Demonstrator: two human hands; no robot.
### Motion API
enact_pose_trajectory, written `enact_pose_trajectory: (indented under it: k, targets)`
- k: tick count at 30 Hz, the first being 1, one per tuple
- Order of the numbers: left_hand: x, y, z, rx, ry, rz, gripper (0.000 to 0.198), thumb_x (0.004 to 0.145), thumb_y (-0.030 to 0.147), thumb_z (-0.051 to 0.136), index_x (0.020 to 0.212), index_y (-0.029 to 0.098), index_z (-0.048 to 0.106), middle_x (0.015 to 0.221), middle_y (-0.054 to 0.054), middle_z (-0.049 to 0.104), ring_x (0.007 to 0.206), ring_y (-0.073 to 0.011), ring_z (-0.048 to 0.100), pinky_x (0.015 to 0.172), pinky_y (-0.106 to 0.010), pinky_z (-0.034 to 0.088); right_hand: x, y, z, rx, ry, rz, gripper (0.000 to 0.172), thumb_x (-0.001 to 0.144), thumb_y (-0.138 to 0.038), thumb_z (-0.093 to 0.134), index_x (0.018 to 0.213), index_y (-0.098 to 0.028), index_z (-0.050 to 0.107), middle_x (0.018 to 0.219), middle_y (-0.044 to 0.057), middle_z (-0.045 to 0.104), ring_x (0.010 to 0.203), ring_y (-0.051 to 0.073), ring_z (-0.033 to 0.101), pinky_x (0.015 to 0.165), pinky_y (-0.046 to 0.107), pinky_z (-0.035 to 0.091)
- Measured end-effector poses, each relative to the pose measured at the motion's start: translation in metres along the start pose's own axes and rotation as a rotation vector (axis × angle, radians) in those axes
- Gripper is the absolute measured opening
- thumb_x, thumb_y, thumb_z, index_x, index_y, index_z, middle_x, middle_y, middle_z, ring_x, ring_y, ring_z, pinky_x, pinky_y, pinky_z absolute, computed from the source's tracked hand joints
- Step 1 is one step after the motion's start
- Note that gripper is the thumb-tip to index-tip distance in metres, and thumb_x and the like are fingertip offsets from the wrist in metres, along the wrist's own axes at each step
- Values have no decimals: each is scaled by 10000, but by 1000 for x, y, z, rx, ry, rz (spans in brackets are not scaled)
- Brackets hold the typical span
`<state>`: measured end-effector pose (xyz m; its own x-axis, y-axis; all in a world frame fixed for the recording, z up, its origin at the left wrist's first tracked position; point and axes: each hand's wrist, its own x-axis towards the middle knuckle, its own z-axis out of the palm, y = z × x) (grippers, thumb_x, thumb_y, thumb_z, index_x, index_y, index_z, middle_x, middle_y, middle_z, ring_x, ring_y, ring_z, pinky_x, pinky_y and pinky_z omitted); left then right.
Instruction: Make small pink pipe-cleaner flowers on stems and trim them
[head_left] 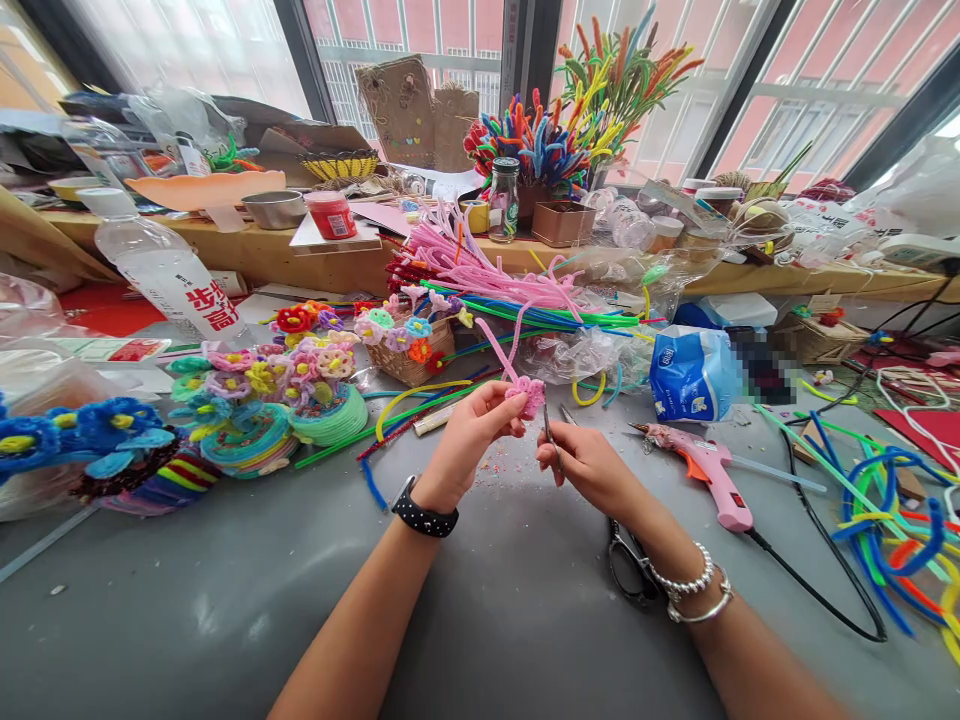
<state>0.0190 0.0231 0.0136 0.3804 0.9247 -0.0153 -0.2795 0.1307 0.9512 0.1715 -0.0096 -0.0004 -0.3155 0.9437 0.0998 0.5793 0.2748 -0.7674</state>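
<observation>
Left grip pinches the pink flower at its fingertips.

On the gray table lie a pink glue gun, a blue packet, a small woven basket and bendy fuzzy sticks.

From a distance, I am looking into what seems a craft workshop. Along a row of barred windows, a cluttered ledge is holding a glass jar and bright fuzzy stems. On the grey worktop, I am seeing a tangle of coloured pipe cleaners, a pink glue gun, and fuzzy flowers standing in coiled pots.
</observation>
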Motion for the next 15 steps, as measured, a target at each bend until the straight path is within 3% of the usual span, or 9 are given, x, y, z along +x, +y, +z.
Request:
enact_pose_trajectory:
  k: [9,15]
  targets:
    - [2,2,-6,-33,46,50,181,697,276,601,833,157,597,724,20,536,571,-45,455,585,-177,390,-1,1,-2,-25,66,39,361,793,-358,464,488,-176,402,498,-30,528,433,78,467,481,184,336]
    - [1,7,-8,51,62,70,167,684,278,609,810,171,630,744,3,585,594,-66,467,580,-189,390,-2,2,-7,-69,-34,35,337,779,-447,445,583,-173,462,550,-22,502,477,96,473,473,197,337]
